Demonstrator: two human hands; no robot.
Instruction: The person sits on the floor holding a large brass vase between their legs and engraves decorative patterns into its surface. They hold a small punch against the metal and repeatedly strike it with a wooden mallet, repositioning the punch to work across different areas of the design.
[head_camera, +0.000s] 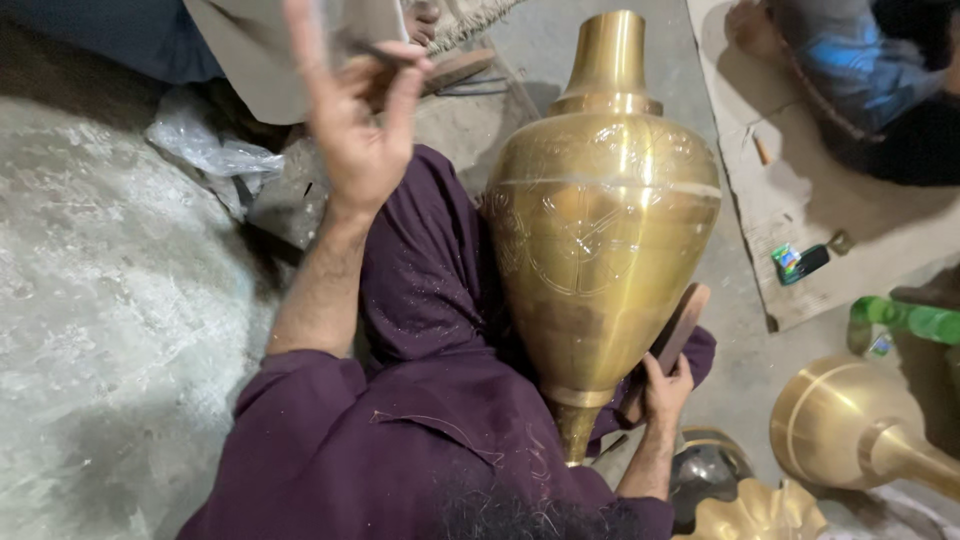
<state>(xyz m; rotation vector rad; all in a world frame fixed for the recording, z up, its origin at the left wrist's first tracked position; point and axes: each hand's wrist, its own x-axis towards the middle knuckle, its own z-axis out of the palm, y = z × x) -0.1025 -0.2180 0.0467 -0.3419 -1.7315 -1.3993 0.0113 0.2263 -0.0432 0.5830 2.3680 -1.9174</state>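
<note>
Brass vase (600, 220) golden, engraved floral lines; trousers (420, 270) deep purple; bottle (905, 318) green; floor (110, 300) grey.

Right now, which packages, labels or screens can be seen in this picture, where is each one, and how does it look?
Small packet: on the cardboard sheet right of the brass vase; flat, rectangular, green and blue.
Dark flat device: beside the packet; whether it has a screen cannot be told.
Green plastic bottle: at the right edge, lying down; a label is not clear.
Clear plastic bag: crumpled, on the floor at upper left.

A second brass vessel (850, 425) lies near a green bottle (905, 318) and, seemingly, a small packet (798, 262).
</note>
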